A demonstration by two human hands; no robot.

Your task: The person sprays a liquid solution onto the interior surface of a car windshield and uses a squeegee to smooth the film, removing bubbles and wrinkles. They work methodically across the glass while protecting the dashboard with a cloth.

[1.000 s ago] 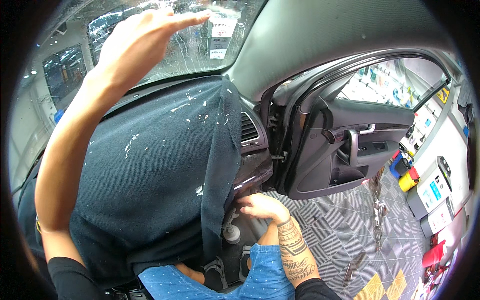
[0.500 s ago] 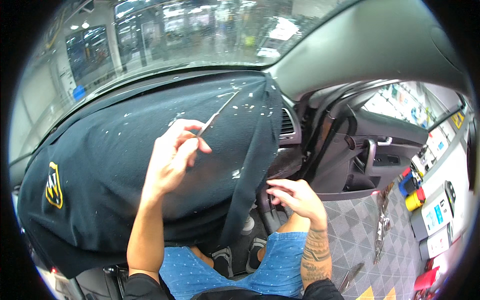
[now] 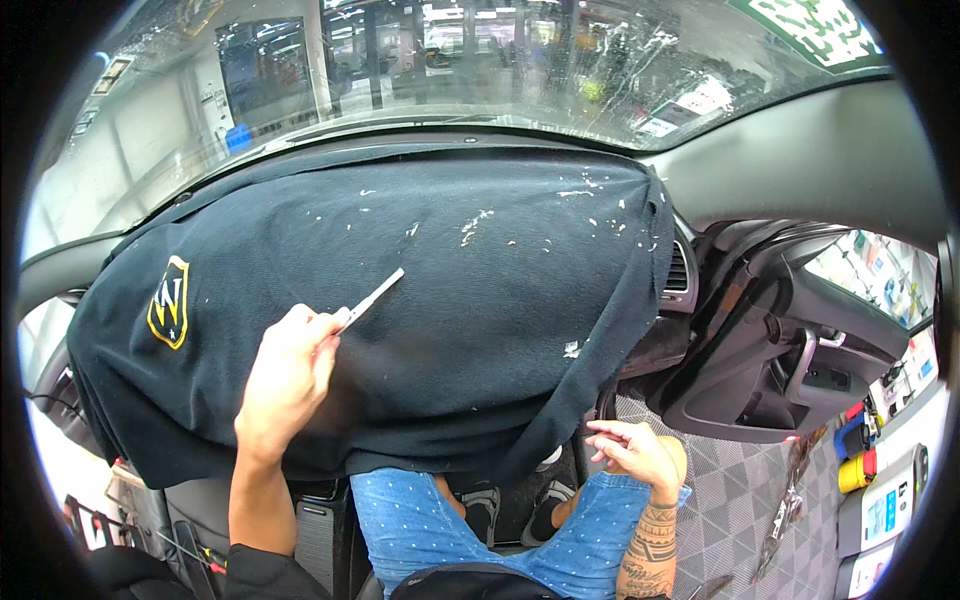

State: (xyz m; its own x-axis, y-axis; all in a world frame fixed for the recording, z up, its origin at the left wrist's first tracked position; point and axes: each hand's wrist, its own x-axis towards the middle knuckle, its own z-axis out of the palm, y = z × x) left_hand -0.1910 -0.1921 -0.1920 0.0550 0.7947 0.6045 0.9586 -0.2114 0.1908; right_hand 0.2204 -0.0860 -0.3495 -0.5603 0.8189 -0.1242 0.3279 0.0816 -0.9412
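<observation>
L hand (image 3: 285,378) w/ tool (image 3: 373,298), blk cloth (image 3: 490,315)

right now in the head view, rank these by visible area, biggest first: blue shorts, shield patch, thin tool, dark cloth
1. Dark cloth
2. Blue shorts
3. Shield patch
4. Thin tool, partly hidden in the left hand; it may also be nearer the camera
</observation>
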